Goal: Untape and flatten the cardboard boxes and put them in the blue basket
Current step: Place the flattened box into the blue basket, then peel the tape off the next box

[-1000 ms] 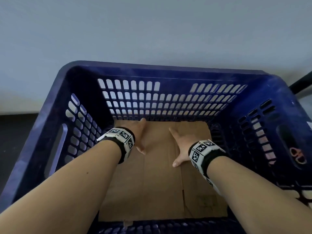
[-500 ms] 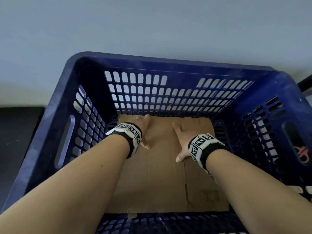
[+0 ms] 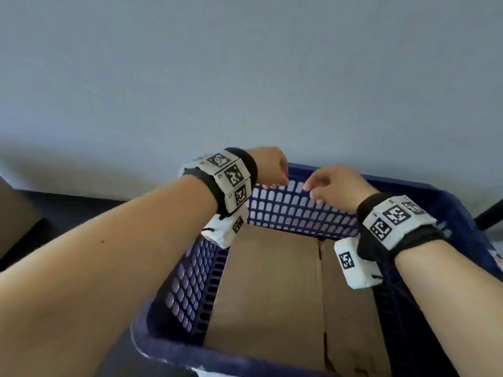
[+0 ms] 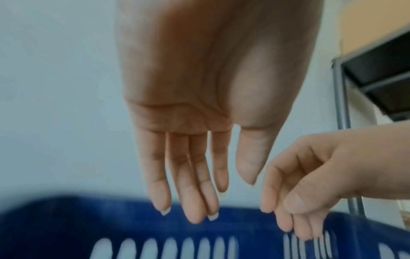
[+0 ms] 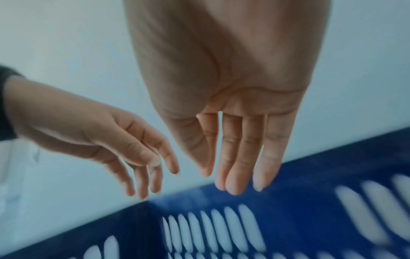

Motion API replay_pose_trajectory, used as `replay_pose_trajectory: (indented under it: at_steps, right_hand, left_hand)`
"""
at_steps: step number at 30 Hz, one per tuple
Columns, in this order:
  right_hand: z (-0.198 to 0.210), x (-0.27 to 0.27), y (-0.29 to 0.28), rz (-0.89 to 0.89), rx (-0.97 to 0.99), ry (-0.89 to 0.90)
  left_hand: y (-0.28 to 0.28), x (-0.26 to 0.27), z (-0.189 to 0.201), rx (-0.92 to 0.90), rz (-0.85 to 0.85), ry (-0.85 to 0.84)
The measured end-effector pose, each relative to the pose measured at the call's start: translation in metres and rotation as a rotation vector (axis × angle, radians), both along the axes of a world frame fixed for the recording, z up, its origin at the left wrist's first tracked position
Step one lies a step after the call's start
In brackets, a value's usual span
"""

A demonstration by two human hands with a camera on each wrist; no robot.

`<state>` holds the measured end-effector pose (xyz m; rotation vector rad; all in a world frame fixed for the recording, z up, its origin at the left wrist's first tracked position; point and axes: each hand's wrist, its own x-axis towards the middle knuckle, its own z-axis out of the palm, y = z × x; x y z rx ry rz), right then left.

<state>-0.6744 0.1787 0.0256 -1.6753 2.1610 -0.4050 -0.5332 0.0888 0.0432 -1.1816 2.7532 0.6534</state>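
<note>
Lying flat on the floor of the blue basket (image 3: 190, 281) is a sheet of flattened brown cardboard (image 3: 272, 289), its creases running from the near rim toward the far wall. It covers most of the basket's bottom and reaches almost to the slotted far wall. A second brown panel lies alongside it, on the basket's right half, with a narrow seam between the two.

Above the basket's far rim hang both of the person's hands, close together but not touching each other. The left hand (image 3: 269, 167) is over the far rim toward the basket's left corner; its fingers (image 4: 190, 189) point down, straight and side by side, holding nothing. The right hand (image 3: 337, 186) is just to the right of it, also above the far wall, fingers (image 5: 241, 157) relaxed and hanging down, empty as well (neither hand touches the cardboard or the basket).

Each wrist wears a black band with white blocks printed in black-and-white square codes. Behind the basket stands a plain pale wall (image 3: 245, 77). To the basket's right, in the left wrist view, stands a grey metal frame (image 4: 341, 98) with dark shelves. Left of the basket, a brown cardboard edge (image 3: 13, 213) shows against a dark floor.
</note>
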Motion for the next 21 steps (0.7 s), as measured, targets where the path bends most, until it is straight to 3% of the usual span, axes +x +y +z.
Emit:
replay_pose_trajectory:
  at_steps: [3,6,10,16,21]
  right_hand:
    - [0.046,0.029,-0.004,0.015,-0.243,-0.063]
    - [0.075,0.073,-0.004,0.068,-0.445,-0.178]
    - [0.096,0.146,-0.004,0.192,-0.526,-0.297]
    - [0.103,0.266,-0.017,0.378,-0.482,-0.346]
    - [0.072,0.366,-0.037,0.444,-0.374,-0.379]
  left_hand:
    - [0.006,0.046,0.052,-0.157,0.084,0.156]
    - [0.018,0.098,0.08,-0.283,0.184,0.267]
    - [0.037,0.177,0.095,-0.367,0.331,0.385]
    - [0.048,0.308,0.075,-0.404,0.567,0.446]
    - [0.041,0.425,0.037,-0.377,0.715,0.481]
